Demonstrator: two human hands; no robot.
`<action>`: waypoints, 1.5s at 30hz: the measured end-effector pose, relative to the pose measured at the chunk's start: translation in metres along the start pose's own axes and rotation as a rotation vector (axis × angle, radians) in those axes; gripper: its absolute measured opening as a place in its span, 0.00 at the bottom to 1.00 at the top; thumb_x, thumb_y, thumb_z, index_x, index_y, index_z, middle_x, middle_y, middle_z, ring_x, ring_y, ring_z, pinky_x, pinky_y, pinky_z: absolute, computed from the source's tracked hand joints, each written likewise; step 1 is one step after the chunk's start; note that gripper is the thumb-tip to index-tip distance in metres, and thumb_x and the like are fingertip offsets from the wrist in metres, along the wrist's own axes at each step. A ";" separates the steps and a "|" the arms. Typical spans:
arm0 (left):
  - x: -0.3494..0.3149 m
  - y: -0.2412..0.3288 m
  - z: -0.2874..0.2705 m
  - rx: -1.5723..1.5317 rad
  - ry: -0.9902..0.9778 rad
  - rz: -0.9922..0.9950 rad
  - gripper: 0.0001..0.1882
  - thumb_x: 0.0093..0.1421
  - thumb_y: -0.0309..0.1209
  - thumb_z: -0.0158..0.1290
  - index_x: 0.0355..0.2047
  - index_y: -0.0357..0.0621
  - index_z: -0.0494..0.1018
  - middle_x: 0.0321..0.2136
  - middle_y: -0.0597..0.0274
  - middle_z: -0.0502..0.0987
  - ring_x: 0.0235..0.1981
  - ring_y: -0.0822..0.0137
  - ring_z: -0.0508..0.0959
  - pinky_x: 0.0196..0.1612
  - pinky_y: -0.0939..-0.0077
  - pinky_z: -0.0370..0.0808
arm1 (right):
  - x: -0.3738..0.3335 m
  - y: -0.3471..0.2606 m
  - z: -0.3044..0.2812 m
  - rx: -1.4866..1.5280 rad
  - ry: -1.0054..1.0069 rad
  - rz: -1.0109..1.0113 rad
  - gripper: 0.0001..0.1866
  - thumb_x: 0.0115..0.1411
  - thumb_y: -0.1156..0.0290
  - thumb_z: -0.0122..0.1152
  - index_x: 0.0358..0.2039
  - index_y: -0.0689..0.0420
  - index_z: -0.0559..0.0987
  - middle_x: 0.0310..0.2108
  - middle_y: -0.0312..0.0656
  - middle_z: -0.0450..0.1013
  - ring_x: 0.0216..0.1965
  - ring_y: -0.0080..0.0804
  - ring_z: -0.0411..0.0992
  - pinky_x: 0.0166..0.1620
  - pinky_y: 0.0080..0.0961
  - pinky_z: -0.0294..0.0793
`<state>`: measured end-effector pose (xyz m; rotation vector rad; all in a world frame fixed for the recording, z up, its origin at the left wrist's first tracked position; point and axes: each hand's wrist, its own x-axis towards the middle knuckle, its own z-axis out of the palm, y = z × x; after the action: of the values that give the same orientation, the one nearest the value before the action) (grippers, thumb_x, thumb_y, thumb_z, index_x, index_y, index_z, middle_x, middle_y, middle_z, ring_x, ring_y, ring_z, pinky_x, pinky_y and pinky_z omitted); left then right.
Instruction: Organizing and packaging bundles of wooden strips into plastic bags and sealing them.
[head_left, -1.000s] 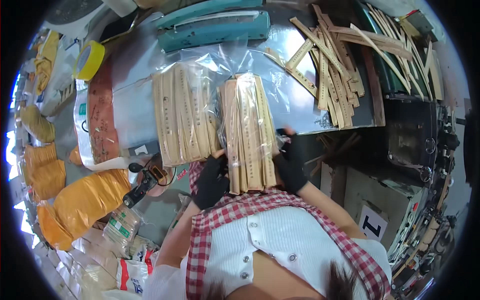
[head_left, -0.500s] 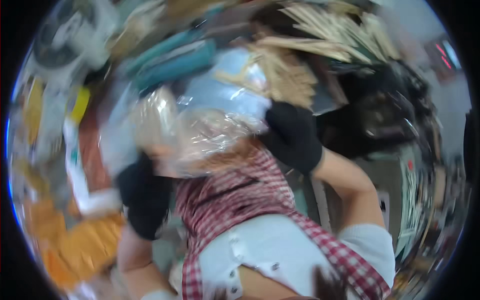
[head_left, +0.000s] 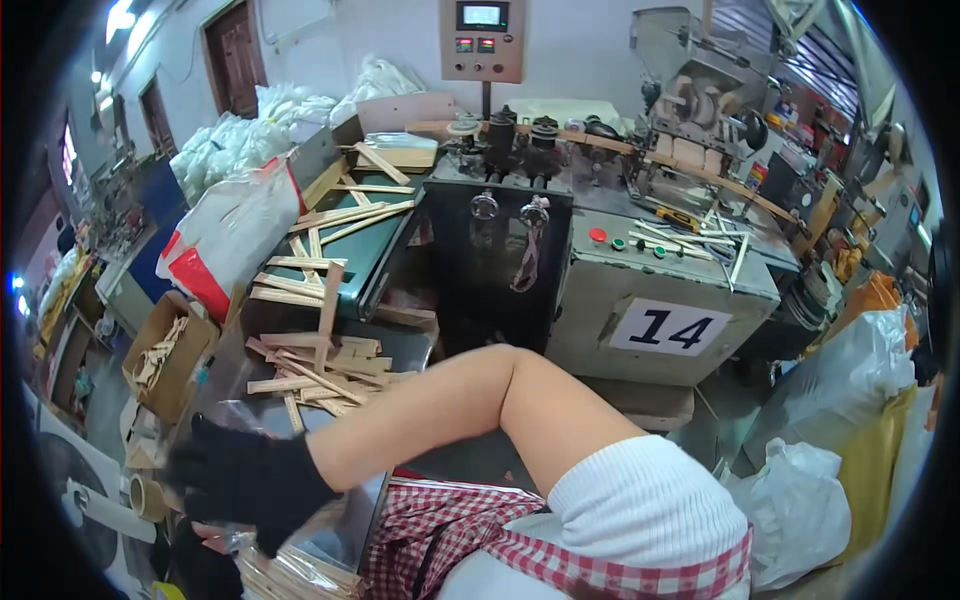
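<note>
My right arm reaches across to the left. Its black-gloved hand (head_left: 250,475) is slightly blurred, with fingers stretched leftward and thumb apart, and nothing visible in it. Just below, at the lower left, my left hand (head_left: 205,565), also black-gloved with bare fingertips, closes on the end of a clear plastic bag of wooden sticks (head_left: 300,575). Part of that hand is hidden under the right one. Beyond the right hand, loose flat wooden sticks (head_left: 325,370) lie in a messy heap on the metal work surface.
More sticks lie on a green conveyor belt (head_left: 375,235) leading to a dark machine (head_left: 495,270). A grey control cabinet (head_left: 670,290) with buttons stands at right. A cardboard box (head_left: 170,365) and tape roll (head_left: 148,497) sit at left. White bags (head_left: 795,510) stand at lower right.
The view has swung up from my lap to the machine. Both hands, earlier at a clear plastic bag before my apron, are now at the lower left, the right arm crossing over.
</note>
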<state>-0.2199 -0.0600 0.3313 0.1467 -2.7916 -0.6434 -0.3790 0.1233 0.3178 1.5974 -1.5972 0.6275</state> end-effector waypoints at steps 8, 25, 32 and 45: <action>-0.055 0.000 0.049 -0.475 0.070 -0.187 0.27 0.46 0.42 0.62 0.40 0.37 0.69 0.34 0.57 0.74 0.38 0.58 0.74 0.45 0.67 0.69 | -0.039 -0.001 0.041 0.352 -0.156 -0.362 0.08 0.45 0.61 0.57 0.18 0.51 0.75 0.18 0.39 0.69 0.19 0.37 0.70 0.22 0.35 0.67; 0.027 -0.135 0.163 -1.517 -0.018 -0.717 0.22 0.52 0.37 0.59 0.45 0.40 0.73 0.39 0.63 0.77 0.39 0.71 0.76 0.46 0.78 0.70 | 0.043 0.097 0.262 0.166 -0.192 0.308 0.15 0.55 0.57 0.59 0.30 0.56 0.75 0.27 0.48 0.72 0.34 0.49 0.72 0.35 0.40 0.70; 0.052 -0.166 0.167 -1.504 0.067 -0.809 0.25 0.50 0.37 0.60 0.48 0.41 0.72 0.42 0.61 0.76 0.44 0.67 0.75 0.51 0.74 0.69 | -0.032 0.104 0.254 0.251 -0.171 0.305 0.08 0.56 0.71 0.59 0.36 0.57 0.76 0.33 0.44 0.72 0.35 0.41 0.73 0.37 0.29 0.72; 0.039 -0.165 0.176 -1.611 0.158 -0.848 0.27 0.53 0.36 0.60 0.52 0.40 0.69 0.45 0.62 0.75 0.45 0.69 0.75 0.51 0.74 0.71 | -0.095 0.085 0.322 0.337 0.250 0.428 0.24 0.60 0.61 0.54 0.54 0.56 0.66 0.51 0.51 0.66 0.48 0.50 0.68 0.49 0.38 0.69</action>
<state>-0.3014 -0.1413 0.1159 0.9013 -1.1973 -2.5239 -0.5285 -0.0690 0.0710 1.3369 -1.7148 1.3300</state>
